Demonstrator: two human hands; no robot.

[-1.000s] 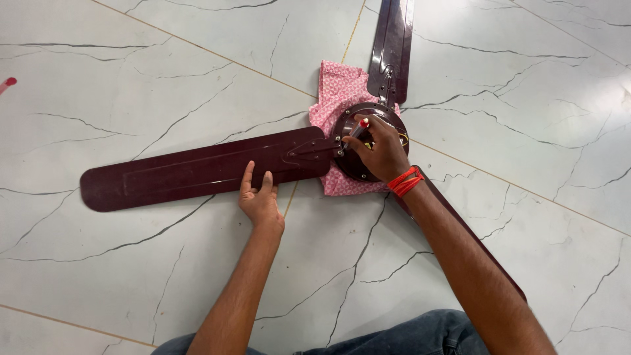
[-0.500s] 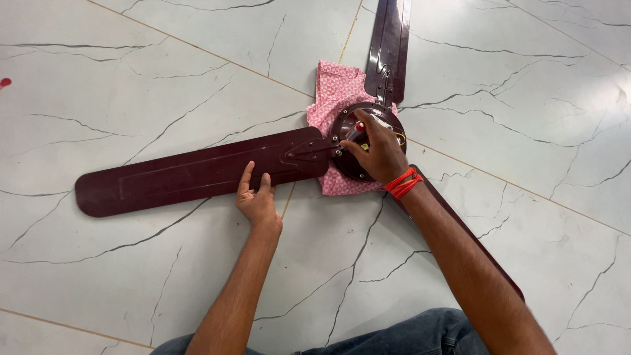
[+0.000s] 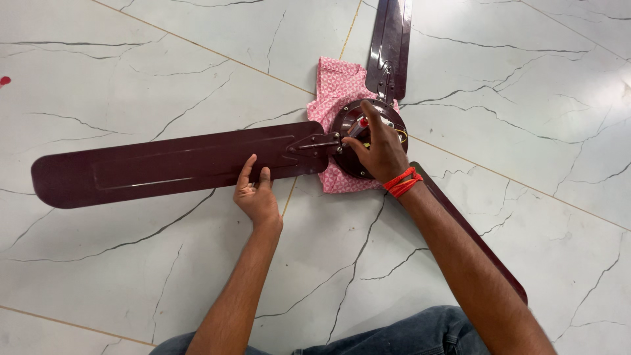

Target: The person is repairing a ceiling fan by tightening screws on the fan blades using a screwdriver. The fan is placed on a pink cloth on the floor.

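On the marbled floor [image 3: 131, 72] we see the maroon ceiling fan [image 3: 197, 161] lying over a pink cloth [image 3: 335, 89]; our left hand [image 3: 257, 197] presses flat, fingers spread, on one blade's edge, our right hand [image 3: 378, 151] grips a red-handled screwdriver [image 3: 360, 125] at the hub

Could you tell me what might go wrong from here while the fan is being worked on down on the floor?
The left hand steadies only the edge of the long blade, so that blade could swing and strain its bracket. The right hand presses a red-handled tool into the hub; a slip might jab fingers or nick the yellow wire. The hub sits on a loose pink cloth, which may slide on the tiles.
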